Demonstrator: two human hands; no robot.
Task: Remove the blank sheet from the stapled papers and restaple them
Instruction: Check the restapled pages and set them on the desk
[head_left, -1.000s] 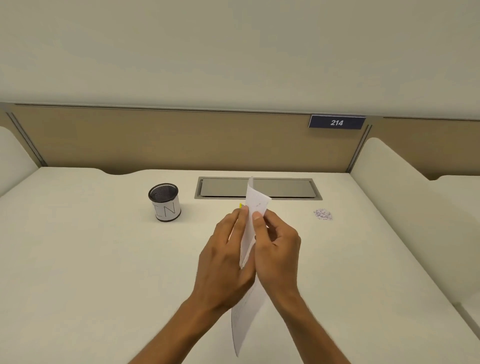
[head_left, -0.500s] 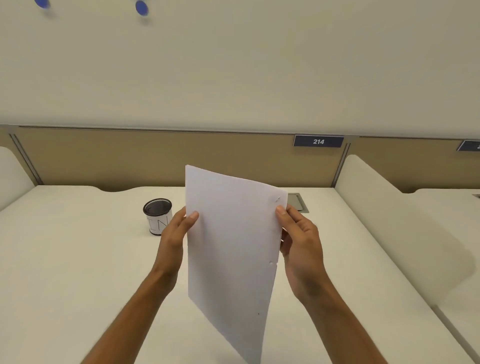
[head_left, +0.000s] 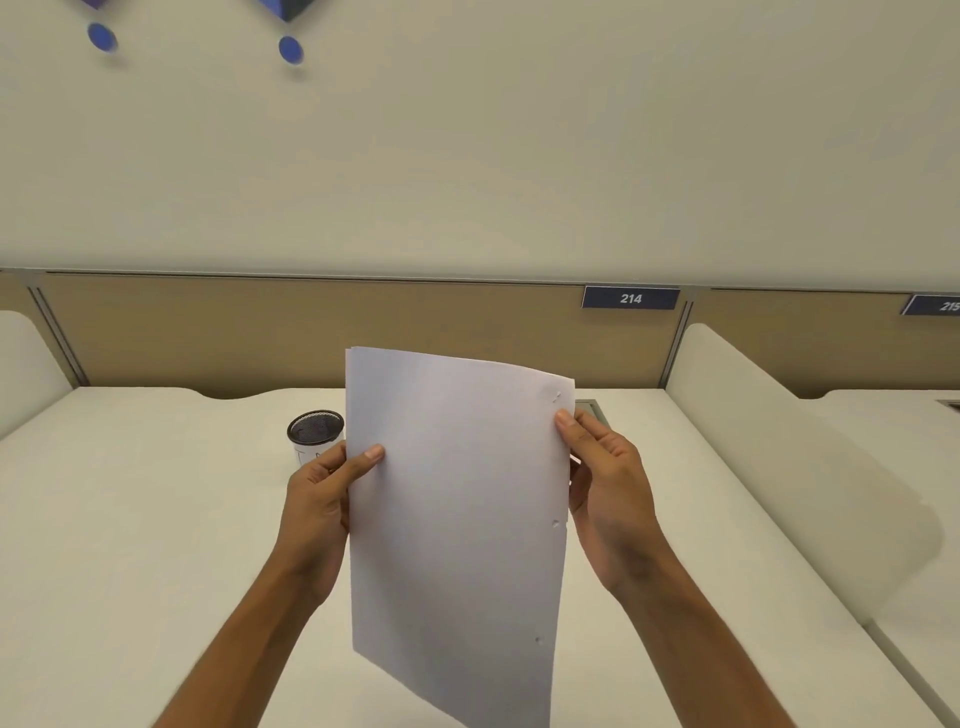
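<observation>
Both hands hold the stapled papers (head_left: 457, 499) upright above the table (head_left: 145, 519), blank side toward the camera. The left hand (head_left: 317, 499) pinches the left edge, thumb on the front. The right hand (head_left: 608, 488) pinches the right edge just below a staple (head_left: 557, 397). A mesh cup (head_left: 315, 429) stands behind the left hand, toward the table's far edge. A sign (head_left: 630, 298) reads 214.

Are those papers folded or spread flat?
Spread flat. The papers are held upright off the desk, the left hand and right hand pinching opposite side edges.
</observation>
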